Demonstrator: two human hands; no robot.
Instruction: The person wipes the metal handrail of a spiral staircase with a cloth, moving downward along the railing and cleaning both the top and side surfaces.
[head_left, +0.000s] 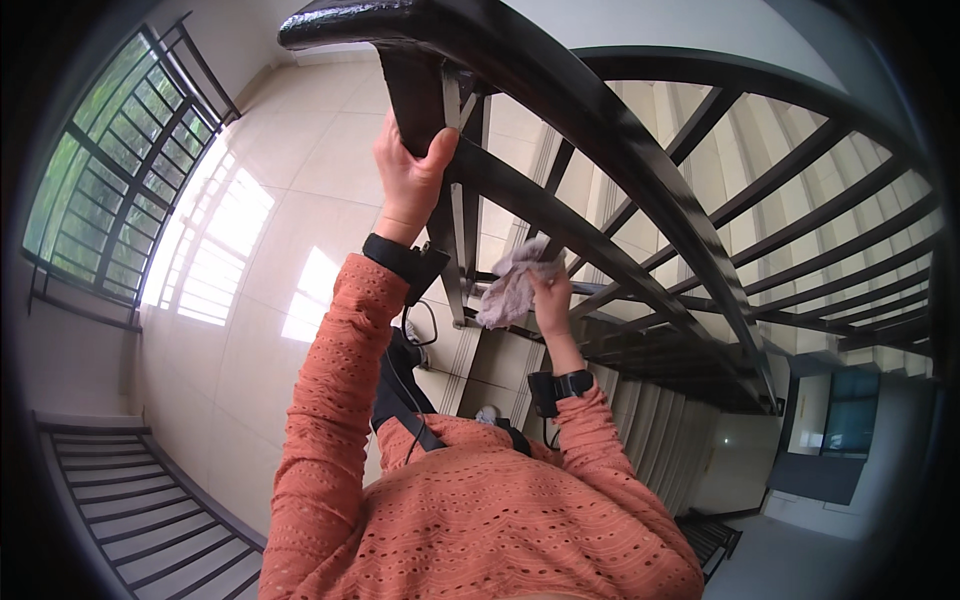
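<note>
My left hand (411, 172) grips the dark end post (411, 90) of a stair railing, with the thumb on the near side. Above it runs the thick glossy handrail (577, 97), which curves down to the right. In my right hand (553, 300) is a pale, crumpled cloth (517, 281), held around or against a dark baluster (553, 247) under the lower rail (555, 206). The fingers behind the cloth are partly hidden. Each wrist wears a black strap with a small device.
Stairs (637, 427) descend at the lower right, and another flight (795, 187) lies beyond the balusters. To the left, a tiled landing (300, 172) reaches a barred window (112, 165). A second dark railing (150, 510) stands at the lower left. My shoe (486, 414) is near the steps.
</note>
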